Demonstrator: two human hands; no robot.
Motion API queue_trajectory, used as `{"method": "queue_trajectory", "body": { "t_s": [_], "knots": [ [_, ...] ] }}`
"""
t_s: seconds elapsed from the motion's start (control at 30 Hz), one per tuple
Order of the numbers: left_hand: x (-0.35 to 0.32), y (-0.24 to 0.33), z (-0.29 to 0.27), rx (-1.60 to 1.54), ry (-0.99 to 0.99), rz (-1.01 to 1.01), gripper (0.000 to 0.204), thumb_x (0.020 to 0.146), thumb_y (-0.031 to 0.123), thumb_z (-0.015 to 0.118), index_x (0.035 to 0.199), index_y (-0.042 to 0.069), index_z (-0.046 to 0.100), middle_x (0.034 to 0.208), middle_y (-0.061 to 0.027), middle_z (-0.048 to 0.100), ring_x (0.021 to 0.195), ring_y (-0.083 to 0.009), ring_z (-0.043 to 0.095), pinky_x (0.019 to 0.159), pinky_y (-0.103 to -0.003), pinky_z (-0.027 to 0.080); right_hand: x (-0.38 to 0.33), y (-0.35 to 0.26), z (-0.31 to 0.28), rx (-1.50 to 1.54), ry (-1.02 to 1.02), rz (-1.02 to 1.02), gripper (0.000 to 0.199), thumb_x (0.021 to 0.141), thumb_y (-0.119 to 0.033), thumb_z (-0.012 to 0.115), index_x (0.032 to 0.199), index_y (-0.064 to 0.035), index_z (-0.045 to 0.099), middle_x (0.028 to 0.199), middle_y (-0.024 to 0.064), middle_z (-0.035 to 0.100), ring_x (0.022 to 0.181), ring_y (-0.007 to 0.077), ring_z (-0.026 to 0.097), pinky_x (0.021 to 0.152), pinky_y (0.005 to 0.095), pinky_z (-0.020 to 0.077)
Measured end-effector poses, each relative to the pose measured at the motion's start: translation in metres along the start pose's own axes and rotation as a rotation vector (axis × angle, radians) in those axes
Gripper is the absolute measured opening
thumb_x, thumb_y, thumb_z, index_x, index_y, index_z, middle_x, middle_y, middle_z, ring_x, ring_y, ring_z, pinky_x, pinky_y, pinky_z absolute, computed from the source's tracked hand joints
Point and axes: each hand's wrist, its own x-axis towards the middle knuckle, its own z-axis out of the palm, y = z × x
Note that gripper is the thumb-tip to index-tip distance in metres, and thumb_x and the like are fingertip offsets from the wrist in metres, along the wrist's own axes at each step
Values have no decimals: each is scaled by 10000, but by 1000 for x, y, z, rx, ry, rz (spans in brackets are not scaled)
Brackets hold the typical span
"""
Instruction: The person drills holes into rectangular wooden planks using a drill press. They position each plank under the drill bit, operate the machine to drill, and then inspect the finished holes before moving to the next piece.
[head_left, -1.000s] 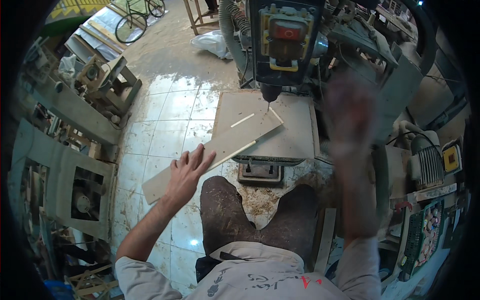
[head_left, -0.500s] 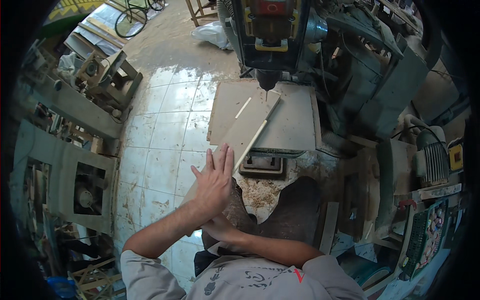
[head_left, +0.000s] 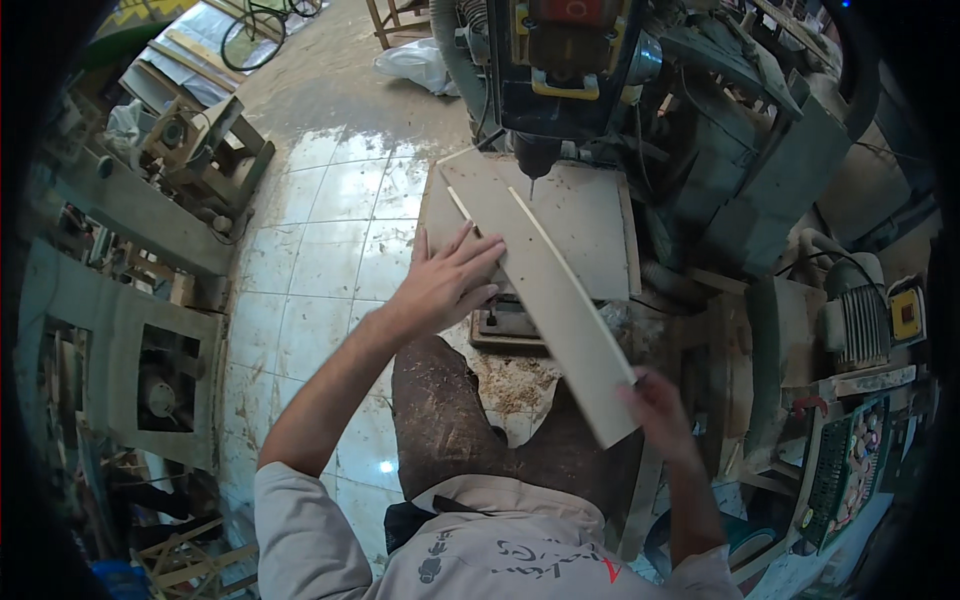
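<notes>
A long, flat wooden board (head_left: 560, 300) lies slantwise over the drill press table (head_left: 595, 215), its near end sticking out toward my right thigh. My left hand (head_left: 450, 277) rests at the board's left edge, fingers spread and laid partly on its face. At the near right corner, my right hand (head_left: 655, 408) has its fingers closed round the board's end. Just right of the board's far part, a thin drill bit (head_left: 532, 188) points down from the dark chuck (head_left: 537, 158), apart from the wood. Pale narrow edging runs along the board's right side.
The drill press head (head_left: 568, 65) stands above the table. Below the table is its metal base (head_left: 508, 335), with wood shavings (head_left: 520, 383) on the floor. A motor (head_left: 855, 310) and a green crate (head_left: 850, 470) are at right. Dusty machines (head_left: 170, 385) line the left.
The board has swung round, its near end passing from left to right. My crossed arms have parted: the left hand moved forward, and the right hand came out to the right with the board's end.
</notes>
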Motion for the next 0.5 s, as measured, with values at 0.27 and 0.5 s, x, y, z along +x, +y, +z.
{"method": "queue_trajectory", "body": {
  "t_s": [0.27,0.5],
  "knots": [
    [72,-27,-9,-21,70,56,560,826,466,728,1248,149,542,1567,-75,327,1495,-336,164,1162,-667,94,71,-43,-77,-301,71,-5,284,980,-266,623,1069,-4,685,747,-86,540,636,7,430,540,207,335],
    [93,-49,-7,-40,112,51,661,767,555,746,1245,147,542,1524,-77,384,1476,-314,227,1165,-652,131,126,-50,-98,-289,-56,3,334,976,-258,628,1169,9,676,817,-76,587,718,16,482,619,207,393]
  ]
}}
